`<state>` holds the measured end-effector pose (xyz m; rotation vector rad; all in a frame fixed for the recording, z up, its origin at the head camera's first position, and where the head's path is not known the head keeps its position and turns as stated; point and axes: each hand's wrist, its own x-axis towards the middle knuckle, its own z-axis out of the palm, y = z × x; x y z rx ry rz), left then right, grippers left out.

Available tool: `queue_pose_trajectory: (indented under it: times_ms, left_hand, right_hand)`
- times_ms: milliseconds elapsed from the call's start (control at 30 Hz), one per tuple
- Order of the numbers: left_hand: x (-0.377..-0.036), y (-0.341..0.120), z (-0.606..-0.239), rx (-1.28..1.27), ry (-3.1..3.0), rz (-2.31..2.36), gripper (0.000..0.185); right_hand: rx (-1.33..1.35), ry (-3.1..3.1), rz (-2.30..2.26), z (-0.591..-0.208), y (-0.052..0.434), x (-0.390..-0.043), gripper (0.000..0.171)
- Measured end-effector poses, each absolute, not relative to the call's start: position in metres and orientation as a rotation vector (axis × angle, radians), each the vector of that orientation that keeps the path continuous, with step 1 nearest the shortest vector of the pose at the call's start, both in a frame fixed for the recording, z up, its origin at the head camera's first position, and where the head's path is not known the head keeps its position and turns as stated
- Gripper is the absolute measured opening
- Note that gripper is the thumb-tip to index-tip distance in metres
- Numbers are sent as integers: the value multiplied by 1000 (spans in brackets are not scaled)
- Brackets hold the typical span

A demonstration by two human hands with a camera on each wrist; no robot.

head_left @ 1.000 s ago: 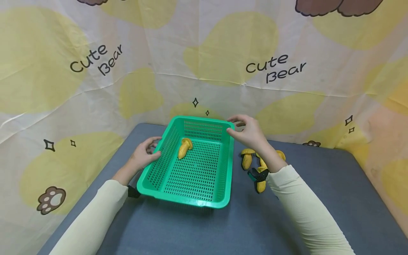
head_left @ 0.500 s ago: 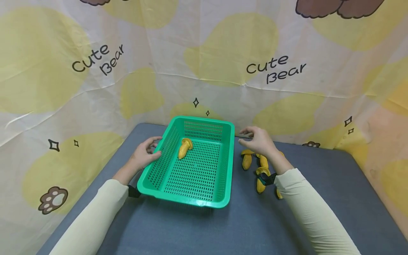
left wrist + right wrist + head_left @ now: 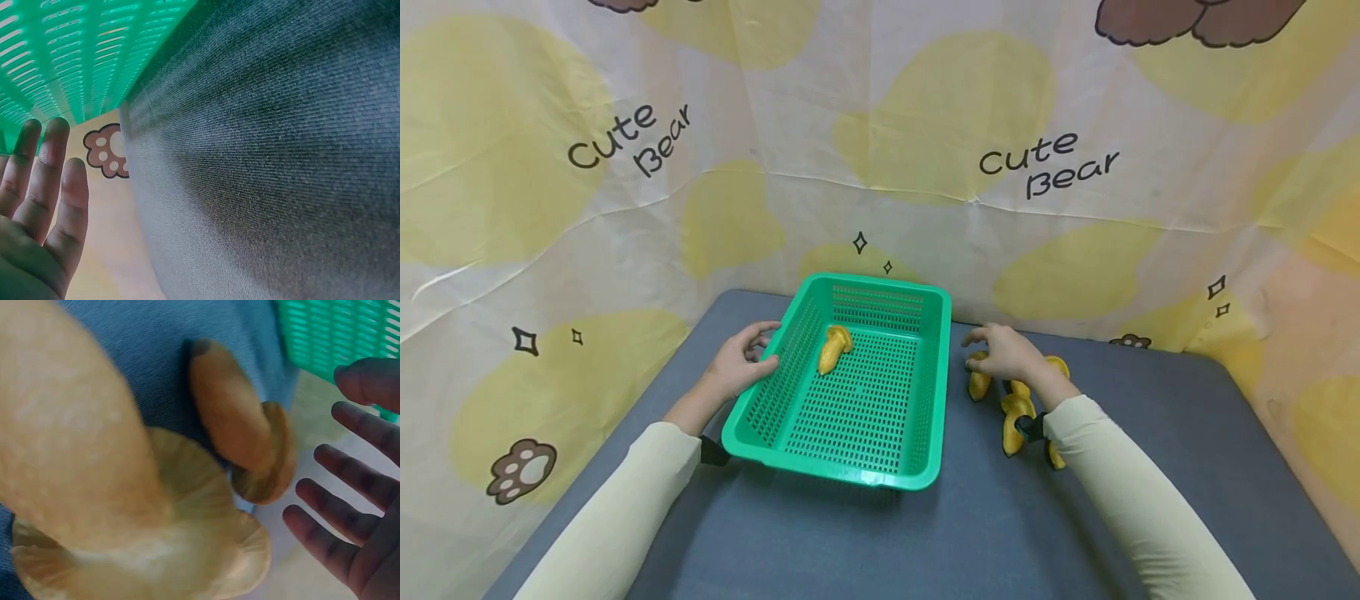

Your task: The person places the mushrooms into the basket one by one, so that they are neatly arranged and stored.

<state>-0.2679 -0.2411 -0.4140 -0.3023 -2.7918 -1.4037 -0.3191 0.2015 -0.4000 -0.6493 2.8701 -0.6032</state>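
Note:
A green perforated plastic basket sits on the table, holding one yellow mushroom with a thick stem. At its left rim is my left hand, thumb and fingertips right by the rim. The left wrist view shows those fingers extended beside the slotted wall. My right hand hovers over a mushroom right of the basket, partly covering its cap. In the right wrist view the right fingers are spread, pointing toward that mushroom with a gap between.
Several more mushrooms lie under and around my right wrist, one beside the black wrist strap. The grey-blue table meets a printed cloth backdrop behind the basket.
My right hand has left the basket's far right corner and moved right, then down toward the nearest loose mushroom. The left hand and basket stay put.

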Motion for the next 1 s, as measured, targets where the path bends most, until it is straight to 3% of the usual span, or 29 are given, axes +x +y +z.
queue_pose_trajectory:
  times_ms: [1000]
  left_hand:
    - [-268,-241,-414,-303,-2790,-1407,57]
  right_hand:
    - [-696,2873,-383,-419,201,-335,24]
